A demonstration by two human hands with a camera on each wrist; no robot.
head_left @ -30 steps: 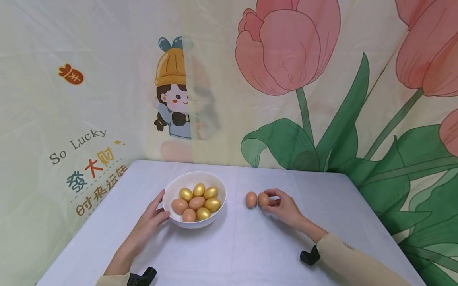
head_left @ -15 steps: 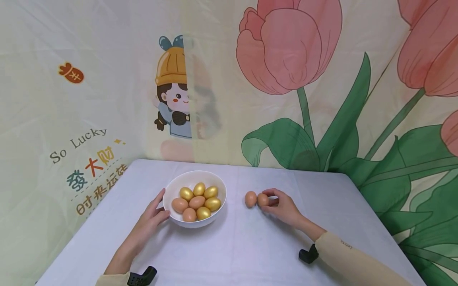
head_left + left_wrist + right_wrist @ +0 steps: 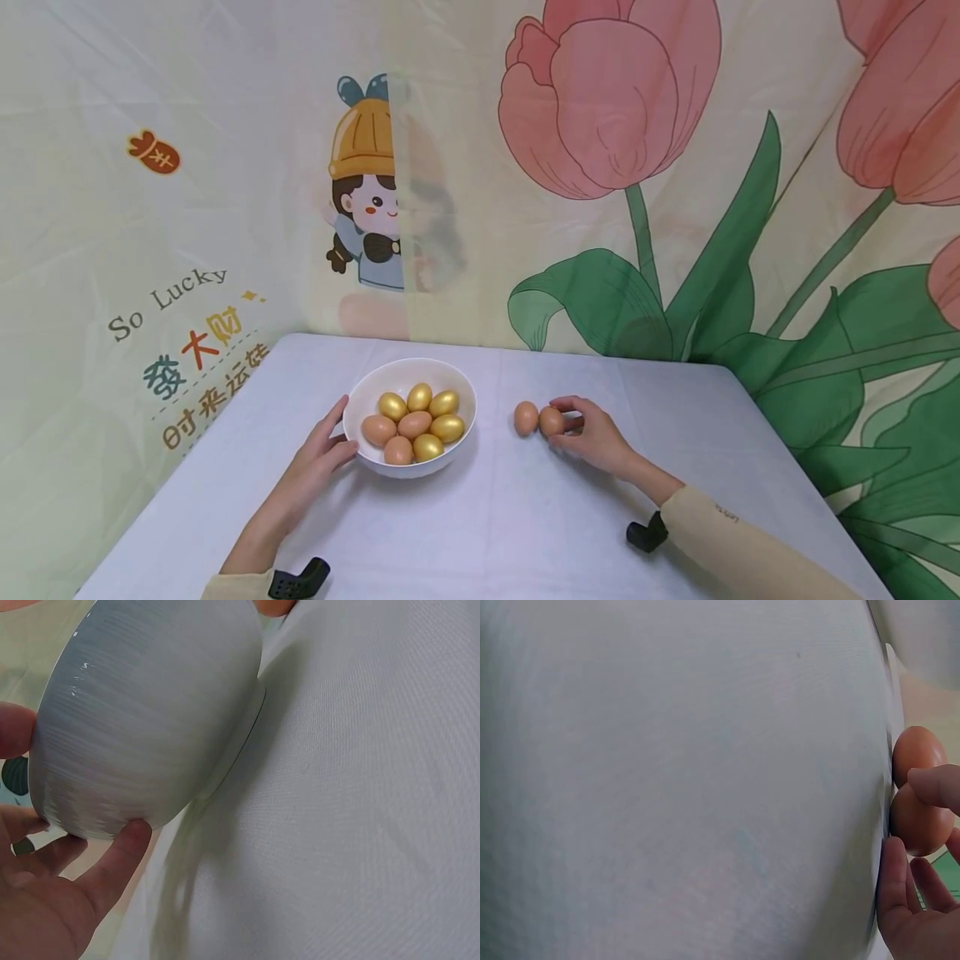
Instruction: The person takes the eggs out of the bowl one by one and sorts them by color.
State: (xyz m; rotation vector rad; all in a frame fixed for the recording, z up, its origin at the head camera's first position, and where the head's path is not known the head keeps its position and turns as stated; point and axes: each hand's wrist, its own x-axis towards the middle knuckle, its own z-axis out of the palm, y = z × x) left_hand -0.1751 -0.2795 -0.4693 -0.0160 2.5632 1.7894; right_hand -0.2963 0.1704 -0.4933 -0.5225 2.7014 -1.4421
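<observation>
A white bowl (image 3: 408, 472) stands left of the table's middle, holding several golden eggs (image 3: 447, 428) and three brown eggs (image 3: 378, 431). My left hand (image 3: 315, 457) rests its fingertips and thumb against the bowl's left side, with the fingers fairly straight; the left wrist view shows the thumb on the outer wall of the bowl (image 3: 165, 705). To the right, my right hand (image 3: 596, 437) pinches a brown egg (image 3: 552, 420) between thumb and fingers. Beside that egg, on its left, another brown egg (image 3: 526, 418) stands on the table. The right wrist view shows the two eggs touching.
A white cloth covers the table (image 3: 495, 517). Behind it hangs a printed curtain (image 3: 465, 208) with tulips and a cartoon figure. Between the bowl and the two loose eggs lies a stretch of tablecloth. Each wrist wears a black camera (image 3: 647, 533).
The head view has shifted very slightly. Both hands, the bowl and the eggs keep their places.
</observation>
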